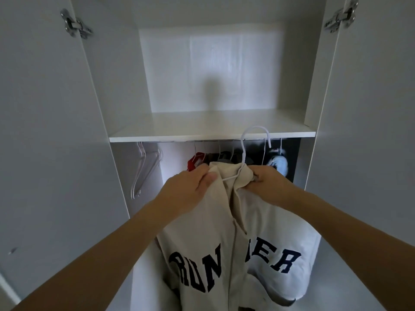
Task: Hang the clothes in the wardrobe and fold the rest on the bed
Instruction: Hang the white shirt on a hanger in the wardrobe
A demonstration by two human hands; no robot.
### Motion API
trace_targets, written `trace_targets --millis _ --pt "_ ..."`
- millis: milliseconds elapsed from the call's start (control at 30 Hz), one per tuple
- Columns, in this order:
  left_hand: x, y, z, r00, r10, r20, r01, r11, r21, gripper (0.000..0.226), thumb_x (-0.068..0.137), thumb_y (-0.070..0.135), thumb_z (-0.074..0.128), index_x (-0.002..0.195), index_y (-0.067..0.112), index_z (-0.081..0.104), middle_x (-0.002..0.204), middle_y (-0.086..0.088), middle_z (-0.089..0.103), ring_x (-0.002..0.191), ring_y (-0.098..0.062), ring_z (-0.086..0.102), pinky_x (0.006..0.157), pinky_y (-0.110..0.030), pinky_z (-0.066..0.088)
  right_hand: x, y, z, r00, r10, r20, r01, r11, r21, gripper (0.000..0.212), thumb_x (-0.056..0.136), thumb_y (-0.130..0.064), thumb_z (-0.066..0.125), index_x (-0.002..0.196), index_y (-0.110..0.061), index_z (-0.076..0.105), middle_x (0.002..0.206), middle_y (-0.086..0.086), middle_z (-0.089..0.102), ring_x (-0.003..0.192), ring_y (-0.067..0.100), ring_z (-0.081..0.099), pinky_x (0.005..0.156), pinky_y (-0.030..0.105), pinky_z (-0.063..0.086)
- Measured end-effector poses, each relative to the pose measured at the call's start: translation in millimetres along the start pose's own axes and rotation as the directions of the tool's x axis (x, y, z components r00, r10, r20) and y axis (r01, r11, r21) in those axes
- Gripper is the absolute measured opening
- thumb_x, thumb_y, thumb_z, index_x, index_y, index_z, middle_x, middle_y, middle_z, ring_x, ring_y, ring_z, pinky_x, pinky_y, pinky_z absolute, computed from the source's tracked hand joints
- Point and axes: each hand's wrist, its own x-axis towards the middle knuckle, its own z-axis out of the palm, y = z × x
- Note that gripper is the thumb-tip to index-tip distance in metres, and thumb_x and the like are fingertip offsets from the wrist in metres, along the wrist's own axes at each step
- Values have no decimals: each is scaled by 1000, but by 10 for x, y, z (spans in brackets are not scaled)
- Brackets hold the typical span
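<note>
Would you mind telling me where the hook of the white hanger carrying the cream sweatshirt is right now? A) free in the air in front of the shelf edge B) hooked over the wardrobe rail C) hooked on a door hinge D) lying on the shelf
A: the white hanger hook stands free before the shelf edge, while the left hand and right hand grip the cream sweatshirt at its shoulders.

The lower part of the cream sweatshirt is cut off by the bottom edge, and its dark lettering is broken by a fold. The white hanger is mostly buried in the fabric. The rail is hidden behind the shelf. The hung garments are screened by both hands and too dim to be identified.
</note>
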Motion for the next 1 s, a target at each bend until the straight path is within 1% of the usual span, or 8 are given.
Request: trace_targets --millis 133,200,400,500,600,667,867,1000 --pt "-283 -208 -77 977 -53 205 118 940 -320 29 95 30 48 67 36 49 61 11 50 54 -4 46 54 -24 38 53 -133 199 999 -41 2 40 999 34 13 87 -17 64 95 -8 66 89 4 66 84 18 62 81 32 50" --pt "-417 -294 -99 969 -120 216 187 929 -320 37 94 24 52 59 34 45 55 13 44 49 -1 40 53 -23 35 90 -211 358 997 -55 61 51 996 68 9 87 -19 65 91 -11 64 84 -3 62 81 13 59 74 23 46" --pt "-986 -386 -81 943 -311 118 332 904 -268 25 97 34 49 73 38 51 67 9 55 60 -2 52 55 -12 37 137 -432 943 966 -53 255 41 998 48 21 92 -32 56 108 -20 60 104 -7 64 100 12 59 93 32 46" --pt "-1267 -504 -141 909 -397 128 417 867 -274 20 98 32 50 78 31 54 67 10 53 60 -4 50 57 -18 37 161 -574 1263 947 -84 309 62 995 81 22 91 -32 54 104 -15 61 98 -1 66 94 14 62 89 36 50" --pt "-1547 -645 -257 858 -494 140 512 806 -296 24 96 27 53 75 14 53 61 5 46 53 -8 43 54 -24 34 169 -824 1553 925 -132 357 81 985 154 6 93 -22 55 93 -22 61 88 -9 62 84 3 59 79 15 46" --pt "-1689 -702 -330 830 -544 124 555 780 -290 25 95 25 53 73 13 52 61 4 45 54 -11 42 53 -26 33 189 -1001 1700 922 -161 353 105 980 170 23 94 -17 55 79 -35 52 77 -19 54 72 -7 52 68 8 40" --pt "-2000 -875 -512 734 -676 68 666 696 -268 33 94 26 51 63 20 42 60 1 44 56 -16 43 52 -28 31 293 -1483 2000 890 -255 378 233 967 103 38 95 -16 54 68 -38 39 72 -20 42 66 -8 44 65 7 35" --pt "-2097 -972 -570 667 -742 69 720 617 -318 33 95 23 45 63 17 40 59 0 41 55 -16 40 51 -27 28 415 -1664 2216 886 -258 385 265 964 37 38 95 -19 52 66 -39 37 73 -20 41 75 8 48 72 19 34"
